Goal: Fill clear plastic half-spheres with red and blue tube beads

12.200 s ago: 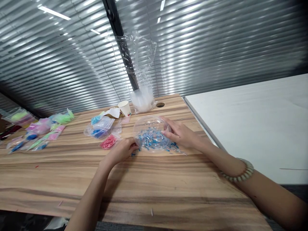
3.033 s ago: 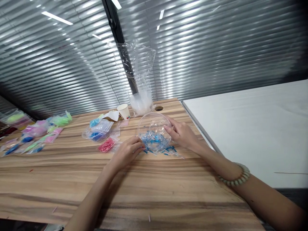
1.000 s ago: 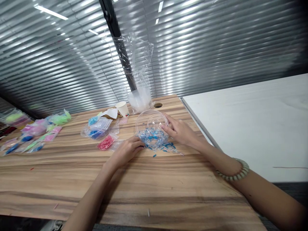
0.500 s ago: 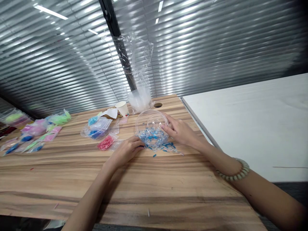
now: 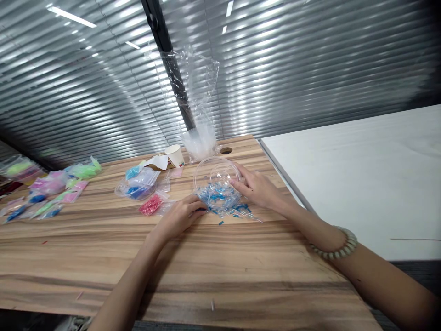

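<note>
A clear plastic bowl (image 5: 217, 170) is tilted over on the table, with its open side facing me. Small blue and clear tube beads (image 5: 218, 195) lie in its lower part, and more loose beads (image 5: 243, 210) are scattered on the wood in front of it. With the thumb at the rim and the fingers behind, my right hand (image 5: 257, 186) grips the bowl's right side. My left hand (image 5: 184, 212) rests on the table at the bowl's lower left, its fingers curled together by the rim. The fingertips are partly hidden, and whatever they hold does not show.
Left of the bowl lie a bag of red beads (image 5: 150, 204) and bags with blue contents (image 5: 138, 188). Behind are a paper cup (image 5: 175, 156) and wrapped stacked clear bowls (image 5: 200, 143). More colourful bags (image 5: 51, 181) lie far left. A white panel (image 5: 361, 184) adjoins the table (image 5: 193, 280) right.
</note>
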`<control>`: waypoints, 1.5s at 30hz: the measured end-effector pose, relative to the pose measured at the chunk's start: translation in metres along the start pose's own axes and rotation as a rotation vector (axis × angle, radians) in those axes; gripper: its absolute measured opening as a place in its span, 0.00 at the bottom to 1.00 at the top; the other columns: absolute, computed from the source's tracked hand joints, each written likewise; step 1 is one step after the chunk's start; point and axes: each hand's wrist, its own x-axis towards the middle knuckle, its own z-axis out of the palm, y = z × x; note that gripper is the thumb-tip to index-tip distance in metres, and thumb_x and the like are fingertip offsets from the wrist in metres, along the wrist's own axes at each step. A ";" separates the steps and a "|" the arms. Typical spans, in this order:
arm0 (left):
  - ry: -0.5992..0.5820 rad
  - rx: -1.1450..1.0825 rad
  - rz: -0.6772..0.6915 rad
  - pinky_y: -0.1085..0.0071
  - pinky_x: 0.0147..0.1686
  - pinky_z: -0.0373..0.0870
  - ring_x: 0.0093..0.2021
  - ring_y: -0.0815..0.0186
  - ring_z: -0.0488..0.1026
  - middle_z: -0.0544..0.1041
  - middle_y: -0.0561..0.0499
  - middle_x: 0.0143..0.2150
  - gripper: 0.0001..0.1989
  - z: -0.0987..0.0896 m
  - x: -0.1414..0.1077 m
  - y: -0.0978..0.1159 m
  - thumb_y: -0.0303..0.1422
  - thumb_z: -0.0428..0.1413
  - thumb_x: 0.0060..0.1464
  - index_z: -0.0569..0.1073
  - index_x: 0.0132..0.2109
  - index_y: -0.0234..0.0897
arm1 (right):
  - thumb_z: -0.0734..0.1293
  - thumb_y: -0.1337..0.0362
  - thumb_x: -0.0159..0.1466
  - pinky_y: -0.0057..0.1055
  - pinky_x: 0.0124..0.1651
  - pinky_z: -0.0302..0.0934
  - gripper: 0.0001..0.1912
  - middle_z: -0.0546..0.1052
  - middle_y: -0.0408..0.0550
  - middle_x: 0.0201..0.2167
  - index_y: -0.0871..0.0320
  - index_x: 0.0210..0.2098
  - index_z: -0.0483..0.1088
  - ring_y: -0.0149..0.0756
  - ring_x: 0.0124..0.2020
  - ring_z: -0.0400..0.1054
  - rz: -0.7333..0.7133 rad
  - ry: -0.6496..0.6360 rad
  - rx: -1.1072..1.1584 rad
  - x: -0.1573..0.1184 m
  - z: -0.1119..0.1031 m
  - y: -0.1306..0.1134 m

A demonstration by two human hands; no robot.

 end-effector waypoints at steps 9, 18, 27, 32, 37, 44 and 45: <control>-0.009 -0.001 -0.010 0.71 0.43 0.68 0.44 0.65 0.72 0.75 0.48 0.44 0.09 0.000 0.000 0.000 0.32 0.49 0.60 0.74 0.44 0.39 | 0.54 0.50 0.66 0.31 0.35 0.56 0.32 0.78 0.52 0.35 0.60 0.64 0.51 0.44 0.34 0.71 -0.009 -0.009 0.008 0.000 0.000 0.001; -0.007 0.000 -0.009 0.71 0.42 0.69 0.43 0.65 0.73 0.75 0.49 0.44 0.09 0.001 -0.001 -0.002 0.32 0.49 0.60 0.74 0.43 0.39 | 0.54 0.50 0.66 0.32 0.35 0.57 0.33 0.78 0.52 0.34 0.60 0.65 0.51 0.44 0.33 0.70 -0.006 -0.006 0.011 0.000 0.000 0.001; -0.002 0.004 0.001 0.71 0.42 0.68 0.43 0.66 0.73 0.75 0.48 0.42 0.09 0.002 0.000 -0.003 0.31 0.49 0.61 0.74 0.43 0.38 | 0.55 0.50 0.66 0.32 0.35 0.57 0.33 0.78 0.51 0.36 0.61 0.64 0.52 0.43 0.34 0.71 -0.002 -0.012 0.028 0.000 0.000 0.000; 0.002 0.008 -0.006 0.71 0.42 0.68 0.42 0.66 0.73 0.75 0.48 0.41 0.09 0.001 0.000 -0.004 0.31 0.49 0.60 0.74 0.41 0.38 | 0.55 0.49 0.65 0.32 0.37 0.57 0.33 0.78 0.53 0.39 0.60 0.64 0.51 0.45 0.38 0.71 -0.005 -0.008 0.024 0.000 0.000 0.001; -0.004 0.002 -0.018 0.70 0.41 0.69 0.41 0.65 0.72 0.75 0.48 0.41 0.09 0.002 -0.001 -0.004 0.32 0.49 0.60 0.74 0.40 0.38 | 0.55 0.50 0.66 0.32 0.37 0.57 0.32 0.78 0.52 0.39 0.60 0.64 0.52 0.44 0.36 0.71 -0.014 -0.005 0.029 0.000 0.000 0.001; -0.017 -0.001 -0.029 0.71 0.41 0.68 0.41 0.65 0.72 0.75 0.48 0.40 0.09 0.002 -0.001 -0.004 0.31 0.49 0.60 0.74 0.40 0.38 | 0.55 0.50 0.66 0.32 0.37 0.57 0.32 0.78 0.53 0.40 0.60 0.64 0.51 0.45 0.37 0.71 -0.008 -0.016 0.024 0.000 -0.001 0.000; -0.016 0.003 -0.030 0.71 0.41 0.68 0.41 0.66 0.72 0.75 0.48 0.40 0.09 0.002 -0.001 -0.004 0.31 0.49 0.60 0.74 0.40 0.38 | 0.55 0.50 0.66 0.32 0.37 0.57 0.32 0.78 0.52 0.39 0.60 0.64 0.51 0.45 0.37 0.71 -0.009 -0.018 0.023 0.000 -0.001 0.000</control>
